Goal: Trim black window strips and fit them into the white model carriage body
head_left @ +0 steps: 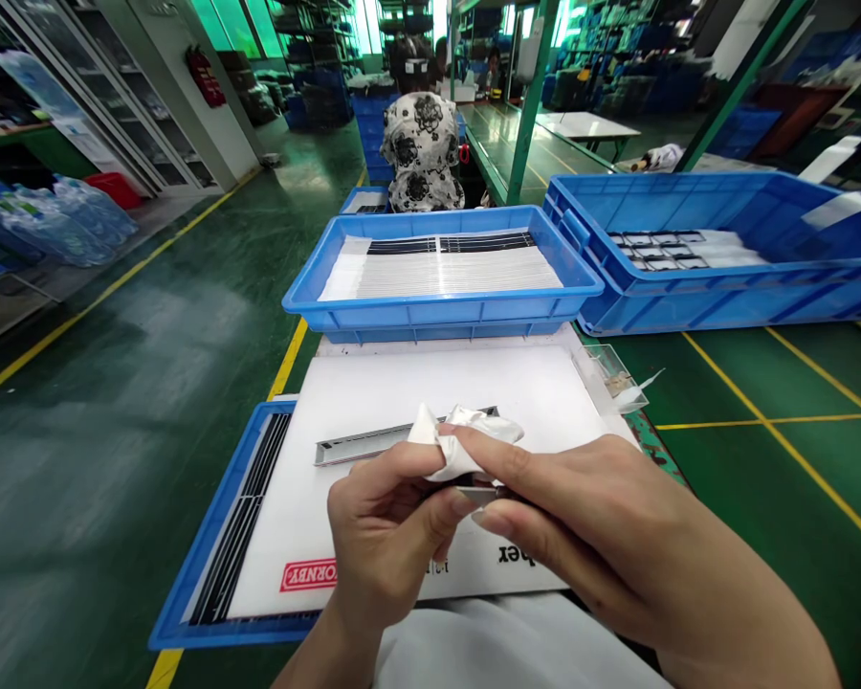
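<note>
A crumpled white tissue or cloth [466, 442] is pinched between my hands over the white board. Beneath it shows the edge of a small grey and dark part [480, 495], mostly hidden by fingers. My left hand [387, 536] is closed, its thumb and index finger on the cloth and the part. From the other side, my right hand [588, 507] presses an index finger onto the cloth, with its thumb below the part. Just beyond them a long, shallow grey tray-like strip [363, 445] lies on the board, partly covered by the cloth.
The white board [430, 378] bears red and black print and rests over a blue tray [179, 612] of dark strips. Ahead stands a blue bin [430, 311] of stacked strips, with a larger blue bin [724, 301] to its right. A person [423, 144] sits beyond.
</note>
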Available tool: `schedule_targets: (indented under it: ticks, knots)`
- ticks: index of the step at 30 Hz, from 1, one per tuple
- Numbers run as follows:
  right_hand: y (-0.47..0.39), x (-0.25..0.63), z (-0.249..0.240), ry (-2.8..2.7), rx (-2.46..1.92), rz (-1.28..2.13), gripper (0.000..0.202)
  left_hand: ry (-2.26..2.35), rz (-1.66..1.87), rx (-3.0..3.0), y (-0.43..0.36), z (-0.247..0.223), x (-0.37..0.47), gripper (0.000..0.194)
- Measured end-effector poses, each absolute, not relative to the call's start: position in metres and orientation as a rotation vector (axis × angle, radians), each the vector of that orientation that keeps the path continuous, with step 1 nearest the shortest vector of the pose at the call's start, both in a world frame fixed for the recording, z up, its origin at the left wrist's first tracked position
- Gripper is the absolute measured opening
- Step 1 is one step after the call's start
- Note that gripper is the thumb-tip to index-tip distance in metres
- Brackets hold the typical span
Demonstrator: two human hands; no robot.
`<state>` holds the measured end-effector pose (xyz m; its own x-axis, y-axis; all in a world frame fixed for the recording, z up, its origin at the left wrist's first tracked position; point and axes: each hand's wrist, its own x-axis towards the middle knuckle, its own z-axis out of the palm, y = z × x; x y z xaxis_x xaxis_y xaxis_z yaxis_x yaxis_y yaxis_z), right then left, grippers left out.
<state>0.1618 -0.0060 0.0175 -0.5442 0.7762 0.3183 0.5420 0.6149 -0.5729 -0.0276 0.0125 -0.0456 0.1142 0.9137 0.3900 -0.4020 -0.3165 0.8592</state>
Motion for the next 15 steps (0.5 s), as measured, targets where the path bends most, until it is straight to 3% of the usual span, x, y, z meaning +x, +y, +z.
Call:
schedule_targets:
  ticks: [15]
  knots:
    - [-0.0067, 0.1627, 0.0192, -2.274, -1.048, 0.572, 0.039, 0.586, 1.477, 1.256, 0.0134, -0.0433, -0.0262, 0.011]
